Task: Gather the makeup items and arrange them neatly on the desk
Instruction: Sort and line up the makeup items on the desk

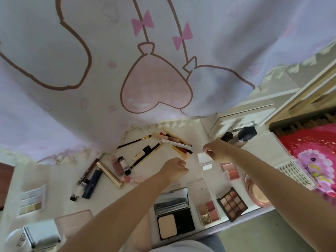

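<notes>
My right hand (pixel 216 151) pinches the small clear compact (pixel 205 160) just beside the blush palette (pixel 230 170); my left hand (pixel 175 168) is curled, holding nothing (lipsticks (pixel 174 142) lie beyond both).

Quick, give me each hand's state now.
Left hand: curled into a fist, holding nothing visible.
Right hand: pinching the small clear compact.

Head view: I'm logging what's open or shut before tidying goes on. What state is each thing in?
Powder compact: lid open, lying flat.
Nine-pan palette: open, pans showing.
Small clear case: on the desk, right hand at it.
Left hand: curled, seemingly holding nothing.
Gold tube: capped, lying flat.
</notes>
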The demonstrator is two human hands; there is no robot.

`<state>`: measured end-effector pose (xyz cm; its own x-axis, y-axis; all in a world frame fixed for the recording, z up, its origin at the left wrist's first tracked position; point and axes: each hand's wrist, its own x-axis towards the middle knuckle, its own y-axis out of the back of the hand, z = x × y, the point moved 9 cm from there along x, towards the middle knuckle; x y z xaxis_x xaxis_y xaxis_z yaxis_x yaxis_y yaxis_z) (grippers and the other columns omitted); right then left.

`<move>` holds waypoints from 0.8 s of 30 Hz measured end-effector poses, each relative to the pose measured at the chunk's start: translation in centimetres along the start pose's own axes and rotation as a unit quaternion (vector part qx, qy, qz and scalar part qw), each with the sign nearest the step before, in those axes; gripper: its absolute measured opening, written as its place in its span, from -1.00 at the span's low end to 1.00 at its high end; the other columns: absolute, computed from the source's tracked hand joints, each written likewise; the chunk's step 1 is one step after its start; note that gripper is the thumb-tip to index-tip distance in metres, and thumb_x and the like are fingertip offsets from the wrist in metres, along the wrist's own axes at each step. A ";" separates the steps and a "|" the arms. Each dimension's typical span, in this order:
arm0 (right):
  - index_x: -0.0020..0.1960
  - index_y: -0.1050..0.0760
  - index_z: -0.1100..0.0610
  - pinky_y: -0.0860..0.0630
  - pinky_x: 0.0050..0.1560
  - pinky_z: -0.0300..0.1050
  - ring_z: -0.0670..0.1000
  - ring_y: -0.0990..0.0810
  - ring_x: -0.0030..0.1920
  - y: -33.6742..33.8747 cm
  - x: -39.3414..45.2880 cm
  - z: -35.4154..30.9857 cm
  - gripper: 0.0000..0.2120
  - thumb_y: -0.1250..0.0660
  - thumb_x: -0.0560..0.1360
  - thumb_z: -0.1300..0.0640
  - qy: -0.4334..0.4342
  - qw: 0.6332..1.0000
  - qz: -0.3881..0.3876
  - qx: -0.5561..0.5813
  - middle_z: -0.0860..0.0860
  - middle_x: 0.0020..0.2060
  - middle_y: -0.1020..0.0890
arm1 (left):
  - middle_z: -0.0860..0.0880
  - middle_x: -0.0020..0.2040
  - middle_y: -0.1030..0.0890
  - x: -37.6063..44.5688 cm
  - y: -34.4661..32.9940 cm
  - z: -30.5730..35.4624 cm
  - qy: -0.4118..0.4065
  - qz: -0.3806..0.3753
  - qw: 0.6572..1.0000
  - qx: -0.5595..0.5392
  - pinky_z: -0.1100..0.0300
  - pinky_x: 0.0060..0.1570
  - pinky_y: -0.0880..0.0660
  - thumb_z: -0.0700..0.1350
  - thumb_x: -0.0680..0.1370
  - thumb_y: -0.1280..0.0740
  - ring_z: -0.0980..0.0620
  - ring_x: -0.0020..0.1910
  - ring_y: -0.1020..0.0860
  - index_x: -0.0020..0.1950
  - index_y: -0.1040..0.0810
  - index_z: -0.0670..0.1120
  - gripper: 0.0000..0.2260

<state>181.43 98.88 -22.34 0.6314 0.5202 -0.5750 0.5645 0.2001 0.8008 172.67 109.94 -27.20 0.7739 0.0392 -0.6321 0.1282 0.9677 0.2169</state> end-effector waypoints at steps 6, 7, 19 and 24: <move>0.28 -0.41 0.18 -0.31 0.22 -0.13 0.10 -0.45 0.24 -2.9 2.7 2.4 -0.66 -0.04 0.57 0.30 -0.042 0.995 -0.066 -0.067 0.12 0.22 -0.51 | -0.09 0.28 -0.46 1.2 2.7 -1.2 -0.060 0.031 0.965 0.252 0.20 0.19 -0.33 -0.11 0.55 -0.22 -0.04 0.26 -0.41 0.29 -0.40 -0.15 -0.68; 0.24 -0.44 0.18 -0.33 0.20 -0.10 0.11 -0.46 0.22 -3.2 3.2 2.7 -0.67 -0.04 0.55 0.32 -0.051 0.993 -0.065 -0.082 0.11 0.19 -0.53 | -0.08 0.30 -0.45 1.4 3.2 -1.5 -0.069 0.039 0.957 0.281 0.19 0.21 -0.32 -0.10 0.56 -0.20 -0.03 0.27 -0.40 0.30 -0.39 -0.14 -0.68; 0.12 -0.40 0.22 -0.37 -0.12 -0.20 0.08 -0.53 0.07 -5.1 4.6 2.4 -0.76 -0.12 0.49 0.36 -0.124 0.989 0.035 -0.072 0.11 0.07 -0.48 | -0.06 0.29 -0.43 2.2 6.0 -3.7 -0.088 0.089 0.921 0.369 0.18 0.25 -0.29 -0.09 0.56 -0.17 -0.01 0.29 -0.36 0.30 -0.39 -0.08 -0.69; 0.14 -0.38 0.20 -0.39 -0.13 -0.13 0.11 -0.48 0.03 -3.3 4.8 -1.0 -0.79 -0.12 0.52 0.26 -0.047 0.989 0.134 -0.044 0.12 0.04 -0.47 | -0.04 0.34 -0.38 1.2 6.1 -4.3 -0.100 0.086 0.917 0.376 0.18 0.27 -0.27 -0.09 0.58 -0.15 0.01 0.32 -0.30 0.33 -0.35 -0.08 -0.68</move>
<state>182.03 101.57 -27.57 0.8004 0.4865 -0.3503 0.3247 0.1393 0.9355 171.67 116.93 -29.85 0.9113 0.0567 -0.4077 0.3267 0.5029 0.8002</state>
